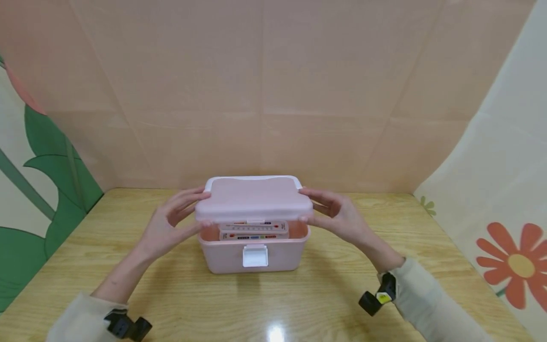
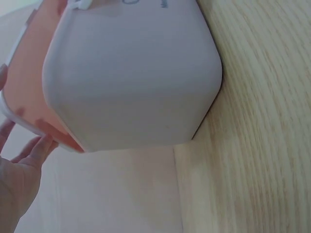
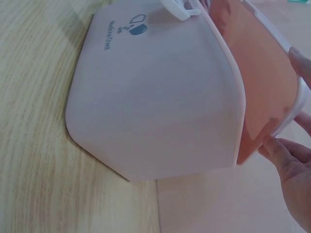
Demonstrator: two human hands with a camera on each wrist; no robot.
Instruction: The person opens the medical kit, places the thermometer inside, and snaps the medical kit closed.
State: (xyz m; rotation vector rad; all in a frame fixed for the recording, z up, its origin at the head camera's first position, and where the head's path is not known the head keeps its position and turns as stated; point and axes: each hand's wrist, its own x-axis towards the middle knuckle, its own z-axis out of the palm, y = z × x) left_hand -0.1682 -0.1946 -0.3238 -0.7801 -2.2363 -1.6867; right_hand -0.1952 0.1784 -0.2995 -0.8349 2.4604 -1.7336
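A pink medicine chest (image 1: pixel 278 259) stands at the middle of the table, its lid (image 1: pixel 256 202) raised at the front and partly open. My left hand (image 1: pixel 168 225) grips the lid's left end, thumb near the front corner and fingers along the side. On the opposite end, my right hand (image 1: pixel 339 216) holds the lid in much the same way. White packs with coloured marks (image 1: pixel 254 235) show inside through the gap. The white latch (image 1: pixel 255 256) hangs on the chest's front. Lettering and a dark logo (image 3: pixel 138 26) appear on the chest's front in the right wrist view.
The wood-grain table (image 1: pixel 205 304) runs around the chest. Close behind it rises a plain beige cloth backdrop (image 1: pixel 260 118). Printed green leaves (image 1: pixel 55 175) are at the left, and a red flower print (image 1: pixel 519 263) is on the right-hand cloth.
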